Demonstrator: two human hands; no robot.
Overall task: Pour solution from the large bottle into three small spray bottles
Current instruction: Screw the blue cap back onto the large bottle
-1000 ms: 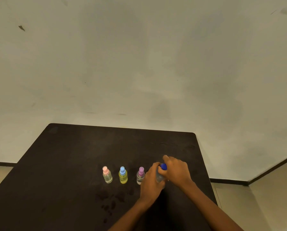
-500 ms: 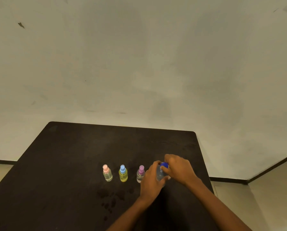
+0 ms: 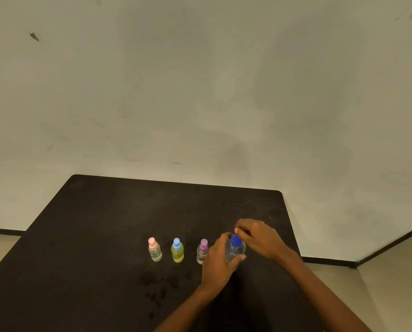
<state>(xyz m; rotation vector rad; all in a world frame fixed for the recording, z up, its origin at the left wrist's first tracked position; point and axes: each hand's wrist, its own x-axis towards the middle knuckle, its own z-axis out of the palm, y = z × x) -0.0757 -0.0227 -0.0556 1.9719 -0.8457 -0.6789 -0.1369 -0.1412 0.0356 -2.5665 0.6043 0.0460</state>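
Dark table (image 3: 92, 236): left hand (image 3: 218, 262) wraps the large bottle (image 3: 234, 252); right hand (image 3: 260, 238) fingers pinch its blue cap (image 3: 235, 240).

Both forearms are showing bare to the frame edge, left hand (image 3: 220, 262) and right hand (image 3: 260, 238) wearing nothing visible.

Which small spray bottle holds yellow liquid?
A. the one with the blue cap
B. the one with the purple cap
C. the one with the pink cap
A: the middle blue-capped spray bottle looks yellow inside, while the pink-capped bottle and the purple-capped bottle look clear.
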